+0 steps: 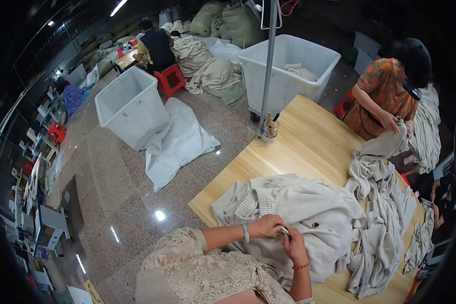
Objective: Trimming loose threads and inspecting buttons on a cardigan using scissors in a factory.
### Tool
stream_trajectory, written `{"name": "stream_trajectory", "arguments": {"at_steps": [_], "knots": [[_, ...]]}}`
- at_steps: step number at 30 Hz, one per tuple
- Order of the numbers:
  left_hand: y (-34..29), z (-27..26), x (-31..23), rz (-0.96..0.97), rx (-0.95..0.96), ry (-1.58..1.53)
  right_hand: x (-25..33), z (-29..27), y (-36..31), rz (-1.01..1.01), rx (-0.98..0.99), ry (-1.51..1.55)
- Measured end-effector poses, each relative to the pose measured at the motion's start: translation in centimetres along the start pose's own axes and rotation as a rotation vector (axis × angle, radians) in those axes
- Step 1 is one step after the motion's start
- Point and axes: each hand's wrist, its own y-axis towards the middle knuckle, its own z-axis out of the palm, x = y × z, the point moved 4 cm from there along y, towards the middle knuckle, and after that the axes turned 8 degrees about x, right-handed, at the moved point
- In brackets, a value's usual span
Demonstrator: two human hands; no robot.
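Observation:
A cream knitted sweater (304, 197) lies bunched on the wooden table in front of me, its ribbed edges toward the left. Over its near part, my left hand (266, 226) and my right hand (295, 246) meet with fingers closed. A small pale edge of the knit shows pinched between them; the fingers partly hide it. A pale bangle circles my left wrist, and red beads circle my right. A small dark hole or spot shows in the sweater just beyond my right hand. More cream knitwear (375, 238) lies heaped to the right.
The wooden table (309, 134) carries a jar of tools (270, 133) beside a metal pole (268, 66). Across it, a co-worker (385, 96) handles a cream knit. White bins (131, 106) and a white sack (180, 142) stand on the floor; another person (157, 48) sits farther back.

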Motion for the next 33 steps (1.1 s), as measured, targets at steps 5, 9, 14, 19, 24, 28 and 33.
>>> {"name": "stream_trajectory", "arguments": {"at_steps": [5, 9, 14, 19, 24, 28, 33], "knots": [[0.1, -0.2, 0.0, 0.063, -0.041, -0.018, 1.4, -0.1, 0.3, -0.02, -0.078, -0.117], [0.2, -0.5, -0.5, 0.102, -0.03, -0.042, 0.8, -0.2, -0.1, -0.075, -0.145, -0.114], [-0.5, -0.6, -1.2, 0.082, 0.017, -0.16, 0.3, -0.8, -1.0, -0.101, -0.036, -0.002], [-0.4, -0.2, -0.6, -0.009, 0.145, -0.253, 1.7, -0.7, -2.0, -0.046, -0.042, 0.218], [-0.3, -1.5, 0.5, 0.011, 0.18, -0.051, 0.6, -0.9, -1.8, 0.012, -0.008, -0.195], [-0.4, -3.8, 0.6, -0.073, 0.048, 0.036, -1.1, -3.9, -2.2, 0.119, -0.057, -0.281], [1.8, -1.8, -4.9, 0.306, -0.151, 0.522, -1.9, -3.4, -3.2, 0.192, -0.115, -0.367]]}}
